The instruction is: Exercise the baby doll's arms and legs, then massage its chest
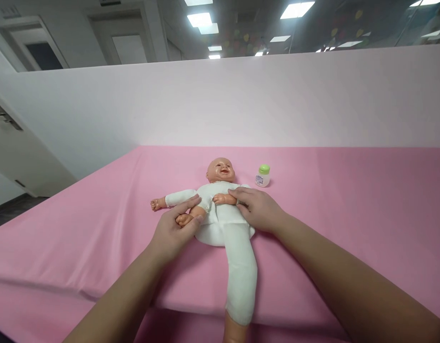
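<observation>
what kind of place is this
Probably an office-type room set up for baby-care practice: a baby doll on a pink-covered table, a small green-capped bottle, a plain partition, and ceiling panel lights.

No text can be read. The small bottle (263, 176) with a green cap, standing on the pink surface (348, 200) near its far edge, bears a label too small to make out.
</observation>
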`<act>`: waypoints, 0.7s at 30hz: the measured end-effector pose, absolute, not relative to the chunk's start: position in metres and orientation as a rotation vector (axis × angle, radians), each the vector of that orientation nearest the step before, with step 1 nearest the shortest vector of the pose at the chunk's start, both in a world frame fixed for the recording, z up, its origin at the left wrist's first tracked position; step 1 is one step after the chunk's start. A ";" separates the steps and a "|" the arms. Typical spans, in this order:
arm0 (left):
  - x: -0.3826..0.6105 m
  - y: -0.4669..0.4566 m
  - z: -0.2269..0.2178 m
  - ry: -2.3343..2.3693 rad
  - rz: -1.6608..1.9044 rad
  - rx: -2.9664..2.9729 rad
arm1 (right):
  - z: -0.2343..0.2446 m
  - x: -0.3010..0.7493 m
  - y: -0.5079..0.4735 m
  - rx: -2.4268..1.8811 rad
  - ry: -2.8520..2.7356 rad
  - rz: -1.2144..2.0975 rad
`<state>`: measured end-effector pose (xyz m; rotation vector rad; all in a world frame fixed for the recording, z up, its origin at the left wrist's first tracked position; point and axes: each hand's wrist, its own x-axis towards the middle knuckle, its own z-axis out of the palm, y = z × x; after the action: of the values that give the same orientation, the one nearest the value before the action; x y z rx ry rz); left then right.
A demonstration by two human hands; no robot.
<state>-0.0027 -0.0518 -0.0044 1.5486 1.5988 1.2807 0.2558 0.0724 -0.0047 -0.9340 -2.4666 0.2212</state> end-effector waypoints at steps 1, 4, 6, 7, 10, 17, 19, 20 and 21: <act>-0.003 -0.053 -0.006 1.597 1.285 1.542 | -0.006 0.256 0.073 -0.937 -2.468 0.226; -0.002 -0.054 -0.008 1.579 1.322 1.556 | -0.008 0.257 0.073 -0.973 -2.421 0.246; -0.002 -0.056 -0.009 1.563 1.361 1.589 | -0.009 0.258 0.073 -0.985 -2.366 0.265; -0.002 -0.057 -0.009 1.567 1.372 1.611 | -0.009 0.259 0.073 -0.981 -2.339 0.281; -0.002 -0.070 -0.009 1.628 1.402 1.704 | -0.010 0.264 0.075 -0.967 -2.256 0.364; 0.002 -0.144 -0.027 1.791 1.458 2.017 | -0.022 0.285 0.105 -1.248 -1.758 0.468; 0.000 -0.165 -0.035 1.809 1.433 2.120 | -0.024 0.292 0.115 -1.317 -1.626 0.551; -0.001 -0.174 -0.039 1.806 1.419 2.168 | -0.025 0.296 0.120 -1.353 -1.562 0.612; -0.002 -0.181 -0.043 1.795 1.402 2.214 | -0.026 0.299 0.124 -1.390 -1.499 0.678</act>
<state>-0.0023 -0.1814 -0.0426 2.2144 1.7954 1.4022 0.2994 0.1240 -0.0264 -1.3899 -1.4990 0.6782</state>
